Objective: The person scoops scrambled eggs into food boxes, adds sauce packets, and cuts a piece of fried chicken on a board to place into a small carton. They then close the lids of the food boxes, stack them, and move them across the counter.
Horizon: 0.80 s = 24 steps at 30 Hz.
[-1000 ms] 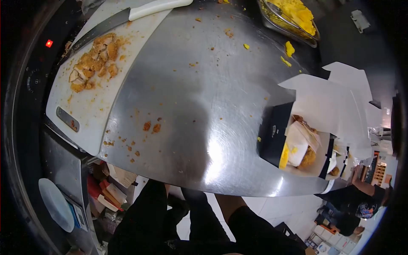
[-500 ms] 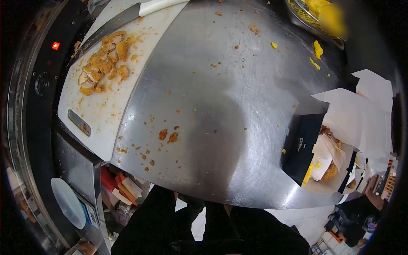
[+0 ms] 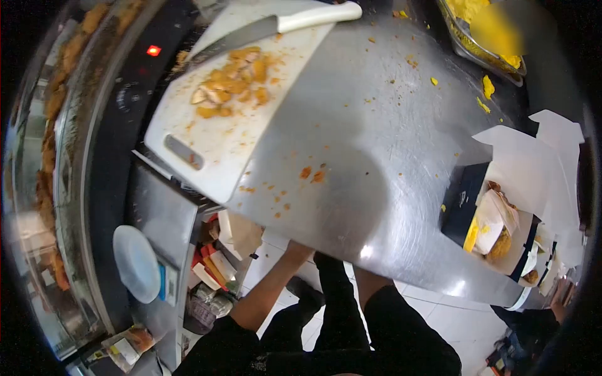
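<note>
Both my forearms reach in under the counter's front edge, the left forearm [image 3: 269,291] and the right forearm [image 3: 370,285]; the hands themselves are hidden below the metal. Above them, a white cutting board [image 3: 229,147] lies at the left of the steel counter [image 3: 338,207]. Chopped breaded fried chicken [image 3: 232,84] sits in a heap on it. A knife [image 3: 313,17] with a white handle rests across the board's far end. At the right, an open takeaway box [image 3: 458,197], black outside, holds a breaded piece [image 3: 500,244], paper wrapping and something yellow.
A second open box [image 3: 533,266] stands farther right. At the far right back is a wire basket [image 3: 461,41] of yellow food. Crumbs [image 3: 311,175] dot the counter. To the left are a scale [image 3: 139,266], a glass food case [image 3: 59,188] and shelved cartons [image 3: 213,266].
The view has shifted, so the counter and board appear farther right. My forearms have come into sight, reaching toward the counter's underside. The chicken, knife and boxes keep their places.
</note>
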Available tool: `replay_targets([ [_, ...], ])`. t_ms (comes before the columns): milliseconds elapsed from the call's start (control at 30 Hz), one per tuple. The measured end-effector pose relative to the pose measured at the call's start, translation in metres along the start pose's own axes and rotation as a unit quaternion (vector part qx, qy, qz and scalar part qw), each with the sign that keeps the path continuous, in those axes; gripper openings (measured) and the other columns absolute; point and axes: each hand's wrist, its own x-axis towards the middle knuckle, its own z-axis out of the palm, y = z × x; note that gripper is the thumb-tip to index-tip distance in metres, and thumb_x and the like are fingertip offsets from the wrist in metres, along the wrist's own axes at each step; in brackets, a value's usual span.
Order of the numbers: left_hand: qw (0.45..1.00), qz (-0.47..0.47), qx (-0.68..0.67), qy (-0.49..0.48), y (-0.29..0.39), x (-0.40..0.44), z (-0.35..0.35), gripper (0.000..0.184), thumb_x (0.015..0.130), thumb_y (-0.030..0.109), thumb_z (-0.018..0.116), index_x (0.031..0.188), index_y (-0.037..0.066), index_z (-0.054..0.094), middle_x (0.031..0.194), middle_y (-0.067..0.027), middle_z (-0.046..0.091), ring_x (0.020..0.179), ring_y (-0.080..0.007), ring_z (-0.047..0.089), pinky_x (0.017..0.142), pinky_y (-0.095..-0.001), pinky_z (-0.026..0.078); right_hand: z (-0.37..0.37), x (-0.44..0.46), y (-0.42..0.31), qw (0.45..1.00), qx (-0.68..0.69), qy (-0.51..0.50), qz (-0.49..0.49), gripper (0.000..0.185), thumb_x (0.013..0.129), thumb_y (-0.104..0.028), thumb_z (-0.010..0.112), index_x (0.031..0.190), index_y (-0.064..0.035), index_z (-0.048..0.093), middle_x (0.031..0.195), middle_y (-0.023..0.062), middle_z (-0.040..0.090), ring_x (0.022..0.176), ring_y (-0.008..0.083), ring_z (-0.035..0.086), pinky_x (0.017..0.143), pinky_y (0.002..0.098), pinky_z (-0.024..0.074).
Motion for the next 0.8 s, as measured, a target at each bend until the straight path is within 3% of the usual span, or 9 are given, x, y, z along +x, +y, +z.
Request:
replay_targets([
  [67,0.988,-0.033,-0.133,0.07,0.002,-0.029,-0.025,0.029,0.077,-0.002,0.051,0.105,0.0,0.058,0.096,-0.0266,0.058,0.096,-0.0414,0.054,0.085,-0.0477,0.043,-0.009,-0.008,-0.004,1.0,0.009,0.007,-0.01,0.058,0.072,-0.008,0.057,0.129,-0.0075,0.046,0.108,0.0197,0.057,0.097,0.0335,0.056,0.086,0.0438,0.0441],
  [100,0.935,-0.056,-0.33,0.117,0.004,-0.043,-0.042,0.027,0.081,0.005,0.052,0.108,0.0,0.057,0.097,-0.0256,0.06,0.095,-0.0424,0.056,0.084,-0.0482,0.044,-0.015,-0.013,-0.007,1.0,0.014,0.01,-0.018,0.059,0.072,-0.007,0.058,0.129,-0.0074,0.045,0.108,0.0198,0.057,0.097,0.0336,0.056,0.086,0.0437,0.0444],
  [200,0.904,-0.111,-0.38,0.161,0.002,-0.098,-0.043,0.026,0.081,0.003,0.051,0.106,-0.002,0.057,0.092,-0.0266,0.06,0.088,-0.0436,0.057,0.077,-0.0493,0.044,-0.043,-0.055,-0.012,0.994,0.065,0.05,-0.078,0.061,0.071,-0.005,0.059,0.13,-0.0073,0.045,0.107,0.02,0.056,0.095,0.0338,0.057,0.085,0.0435,0.0453],
  [300,0.9,-0.081,-0.406,0.139,0.005,-0.152,-0.102,0.028,0.083,0.002,0.049,0.11,-0.002,0.056,0.091,-0.0259,0.061,0.084,-0.0427,0.059,0.074,-0.046,0.047,-0.085,-0.134,-0.004,0.921,0.308,0.008,-0.236,0.066,0.067,0.003,0.059,0.13,-0.0053,0.043,0.115,0.02,0.053,0.101,0.0362,0.056,0.085,0.0404,0.0471],
  [367,0.895,-0.057,-0.423,0.126,0.002,-0.183,-0.113,0.032,0.083,0.003,0.048,0.114,-0.001,0.055,0.092,-0.0236,0.063,0.083,-0.035,0.062,0.075,-0.0384,0.048,-0.173,-0.21,-0.022,0.891,0.255,-0.185,-0.326,0.086,0.063,-0.025,0.077,0.134,-0.0022,0.036,0.134,0.0243,0.039,0.128,0.0362,0.035,0.107,0.0419,0.0303],
  [467,0.855,-0.003,-0.503,0.128,0.016,-0.22,-0.173,0.032,0.085,0.004,0.047,0.116,-0.001,0.055,0.095,-0.0255,0.062,0.086,-0.0389,0.063,0.076,-0.04,0.049,-0.258,-0.316,-0.046,0.87,0.085,-0.144,-0.463,0.113,0.053,-0.028,0.084,0.142,-0.0051,0.02,0.144,0.0256,0.023,0.13,0.0433,0.027,0.108,0.0436,0.0259],
  [667,0.849,0.07,-0.522,0.053,0.036,-0.288,-0.305,0.04,0.085,0.006,0.051,0.124,0.0,0.049,0.105,-0.0225,0.062,0.096,-0.0344,0.062,0.084,-0.0363,0.047,-0.287,-0.384,-0.071,0.845,0.149,0.043,-0.513,0.111,0.053,-0.026,0.084,0.14,-0.0019,0.019,0.135,0.0256,0.03,0.124,0.0432,0.033,0.107,0.0441,0.0284],
  [733,0.87,0.164,-0.428,0.183,0.029,-0.312,-0.339,0.06,0.08,0.014,0.064,0.133,-0.001,0.039,0.127,-0.0251,0.048,0.118,-0.0369,0.048,0.098,-0.0384,0.037,-0.305,-0.391,-0.092,0.815,0.174,0.084,-0.546,0.108,0.054,-0.021,0.083,0.139,-0.0003,0.019,0.135,0.0244,0.031,0.125,0.0399,0.034,0.108,0.0428,0.0283],
  [800,0.887,0.137,-0.312,0.311,0.013,-0.34,-0.377,0.084,0.073,0.019,0.073,0.139,0.0,0.026,0.138,-0.0258,0.033,0.128,-0.0381,0.033,0.104,-0.041,0.028,-0.3,-0.383,-0.109,0.763,0.417,-0.022,-0.494,0.104,0.054,-0.017,0.083,0.137,0.0017,0.023,0.137,0.0217,0.032,0.13,0.0325,0.031,0.109,0.0407,0.0264],
])
